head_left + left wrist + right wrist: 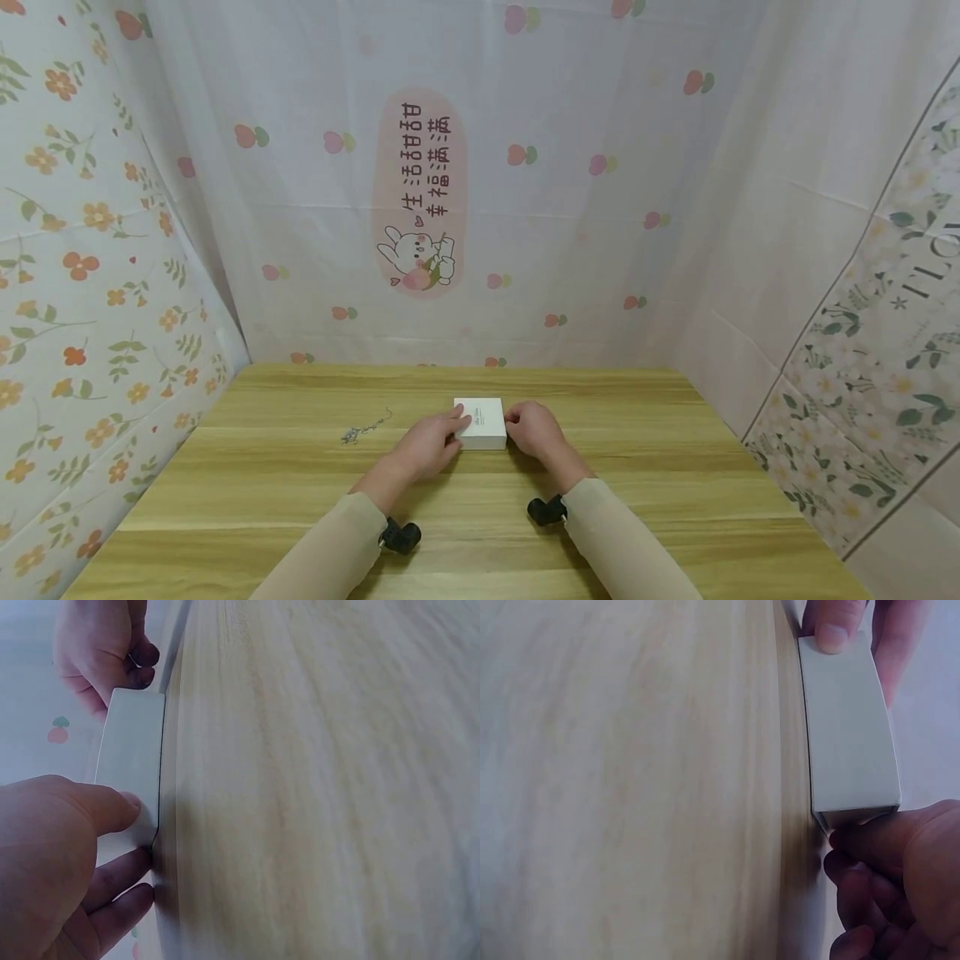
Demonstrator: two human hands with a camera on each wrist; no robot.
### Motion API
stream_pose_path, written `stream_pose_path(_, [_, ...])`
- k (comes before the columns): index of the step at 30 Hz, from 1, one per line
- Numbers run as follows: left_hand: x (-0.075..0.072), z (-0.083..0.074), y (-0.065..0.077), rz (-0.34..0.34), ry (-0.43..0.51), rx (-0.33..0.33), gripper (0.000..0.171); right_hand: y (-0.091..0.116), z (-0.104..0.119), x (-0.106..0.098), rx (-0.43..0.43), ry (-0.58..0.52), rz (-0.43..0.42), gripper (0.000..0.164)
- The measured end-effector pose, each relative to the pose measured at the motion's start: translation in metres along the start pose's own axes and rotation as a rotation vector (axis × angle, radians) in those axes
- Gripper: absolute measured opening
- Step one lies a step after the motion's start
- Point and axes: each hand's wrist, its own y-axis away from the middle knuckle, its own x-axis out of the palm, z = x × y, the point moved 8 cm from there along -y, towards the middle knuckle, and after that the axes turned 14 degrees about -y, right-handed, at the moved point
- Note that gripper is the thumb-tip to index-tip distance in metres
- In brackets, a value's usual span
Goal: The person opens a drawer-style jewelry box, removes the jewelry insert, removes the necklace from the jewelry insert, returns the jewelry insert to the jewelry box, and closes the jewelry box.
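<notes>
A small white box with dark lettering on its lid lies on the wooden table between both hands. My left hand grips its left end, with the thumb on the front face and fingers over the top and side. At the right end is my right hand, fingers curled in and the fingertips pinching at the end face. That end looks recessed and shadowed in the right wrist view, where the box shows its plain front. Left of the hands lies a thin silver chain, partly bunched up.
The wood-grain table runs back to a printed curtain. Floral cloths hang on the left and the right. A small black camera sits at each wrist.
</notes>
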Motion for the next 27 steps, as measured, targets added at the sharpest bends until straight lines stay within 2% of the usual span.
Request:
stream_pose_path(9, [0.0,-0.003,-0.001,-0.011,-0.003,0.002,0.047,0.003,-0.003,-0.001,0.016,0.0,0.006,0.016])
stream_pose_path(17, [0.001,-0.005,-0.002,-0.012,-0.028,0.006,0.047,0.007,-0.008,-0.005,-0.012,-0.013,0.019,0.014])
stream_pose_path(24, [-0.002,-0.004,0.002,-0.001,-0.026,-0.031,0.065,0.009,-0.02,-0.02,0.018,-0.045,0.017,0.019])
stream_pose_path(27, [-0.006,-0.014,0.004,-0.024,-0.095,-0.024,0.066,0.009,-0.026,-0.025,0.042,-0.058,0.013,0.021])
